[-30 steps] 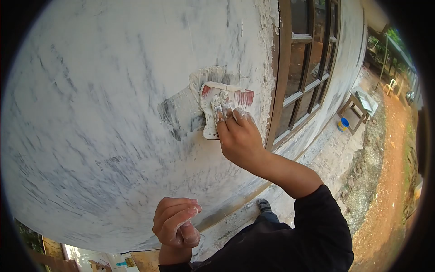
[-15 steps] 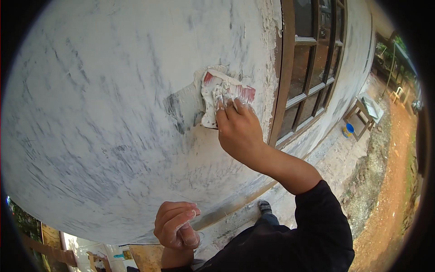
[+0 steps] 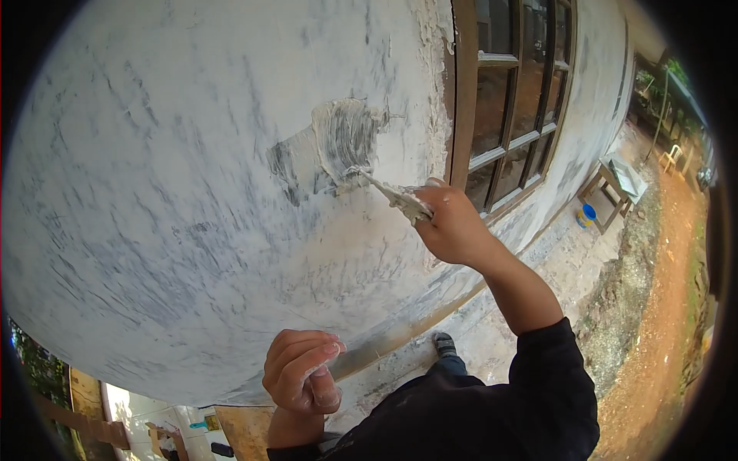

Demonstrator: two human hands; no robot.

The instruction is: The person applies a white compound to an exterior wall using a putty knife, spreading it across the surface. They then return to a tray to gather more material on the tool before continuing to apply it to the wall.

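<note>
My right hand [image 3: 453, 223] grips a putty knife [image 3: 400, 198] coated in off-white filler. The blade is seen nearly edge-on, and its tip is at the lower edge of a patch of wet filler [image 3: 342, 138] on the wall. That patch shows curved streaks, with dark grey showing through. Low in front of me, away from the wall patch, my left hand [image 3: 304, 373] has its fingers curled in towards the thumb. White smears mark its fingertips, and nothing shows in it.
The white wall [image 3: 154, 192] carries grey streaks and ends at a brown-framed window [image 3: 500, 115] on the right. Beyond stand a small wooden table [image 3: 611, 188] and a blue bucket [image 3: 586, 215]. A teal-handled brush [image 3: 206, 424] lies at lower left. My foot [image 3: 444, 346] is on the concrete ledge.
My right hand has drawn the putty knife down and right, turning the blade from flat to edge-on. Streaked filler now shows where the blade was. My left hand stays curled, nearly still.
</note>
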